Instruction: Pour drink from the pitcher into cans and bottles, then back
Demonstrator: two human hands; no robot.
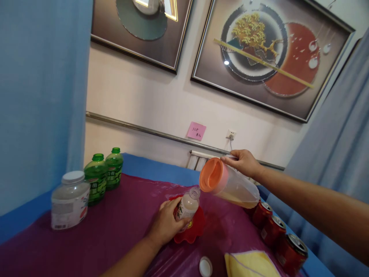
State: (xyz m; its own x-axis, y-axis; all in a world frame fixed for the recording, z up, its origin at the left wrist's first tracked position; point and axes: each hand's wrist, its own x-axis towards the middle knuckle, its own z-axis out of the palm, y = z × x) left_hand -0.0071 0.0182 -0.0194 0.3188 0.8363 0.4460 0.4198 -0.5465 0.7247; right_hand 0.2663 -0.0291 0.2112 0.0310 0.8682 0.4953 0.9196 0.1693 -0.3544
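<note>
L hand (165, 227) on small bottle (187, 206), R hand (243, 161) w/ tilted pitcher (230, 184)

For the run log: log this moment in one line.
left hand: holds small bottle; right hand: tilts pitcher toward it; cap: on cloth

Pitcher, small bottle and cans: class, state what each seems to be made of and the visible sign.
Pitcher: clear plastic, seemingly; liquid shows through; matte orange lid. Small bottle: translucent plastic, likely; pale contents show. Cans: probably metal; shiny silver tops, red printed sides.
</note>
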